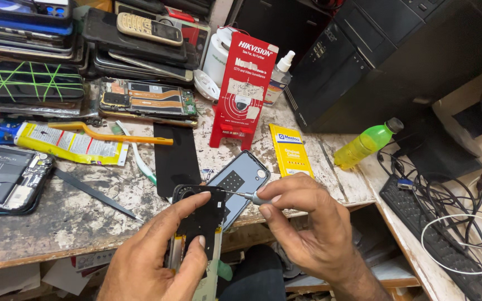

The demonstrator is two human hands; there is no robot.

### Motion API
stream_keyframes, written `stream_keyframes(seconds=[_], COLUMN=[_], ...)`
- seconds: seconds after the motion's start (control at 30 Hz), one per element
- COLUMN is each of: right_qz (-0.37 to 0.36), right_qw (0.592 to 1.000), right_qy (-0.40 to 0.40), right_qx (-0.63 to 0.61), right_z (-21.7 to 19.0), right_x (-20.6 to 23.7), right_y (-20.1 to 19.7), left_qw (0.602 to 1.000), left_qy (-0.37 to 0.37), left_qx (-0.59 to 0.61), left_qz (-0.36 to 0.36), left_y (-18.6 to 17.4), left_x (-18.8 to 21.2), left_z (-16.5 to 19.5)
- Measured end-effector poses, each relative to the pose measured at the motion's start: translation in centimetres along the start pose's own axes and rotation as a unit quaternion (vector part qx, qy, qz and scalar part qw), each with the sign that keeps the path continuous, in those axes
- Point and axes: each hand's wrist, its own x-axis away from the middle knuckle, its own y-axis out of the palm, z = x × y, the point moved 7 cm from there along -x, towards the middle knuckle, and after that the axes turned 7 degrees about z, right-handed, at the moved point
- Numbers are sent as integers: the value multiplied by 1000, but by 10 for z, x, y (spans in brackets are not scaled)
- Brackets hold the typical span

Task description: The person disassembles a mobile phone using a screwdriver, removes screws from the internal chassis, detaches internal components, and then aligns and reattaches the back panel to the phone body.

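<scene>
While the left hand [157, 262] is gripping an opened black smartphone with its back cover off [199, 223] just over the front edge of the worn, paint-chipped wooden workbench [57, 223], the right hand [308, 223] is pinching a slim silver screwdriver [246, 195], its tip touching the phone's upper right edge. A grey-blue phone back cover [241, 178] is lying just behind the hands, a red cardboard box [244, 89] is standing farther back, and a green plastic bottle [366, 144] is lying to the right.

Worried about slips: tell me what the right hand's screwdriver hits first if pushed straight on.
Probably the opened phone in the left hand: the right hand aims the screwdriver at its top edge.
</scene>
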Motion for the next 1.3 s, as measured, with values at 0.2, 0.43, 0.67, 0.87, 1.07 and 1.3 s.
stream_keyframes(seconds=[0.2, 0.43, 0.67, 0.87, 1.07, 1.3], right_qz=[-66, -162, -137, -149, -151, -174], right_qw=[995, 987, 989, 984, 982, 984], right_qy=[-76, 20, -9, 8, 22, -31], right_qx=[17, 2, 58, 96, 109, 7], right_z=[-10, -11, -17, -13, -14, -19], right_x=[-6, -20, -38, -40, -42, -38], right_y=[4, 8, 9, 10, 11, 11], left_qw=[999, 999, 998, 998, 998, 1000], left_qy=[36, 26, 52, 53, 46, 14], left_qx=[-23, -16, -19, -5, -24, -14], left_qz=[8, 17, 24, 37, 34, 15], left_y=[3, 5, 6, 3, 3, 6], left_x=[0, 0, 1, 0, 0, -1], left_z=[1, -2, 3, 5, 4, -4])
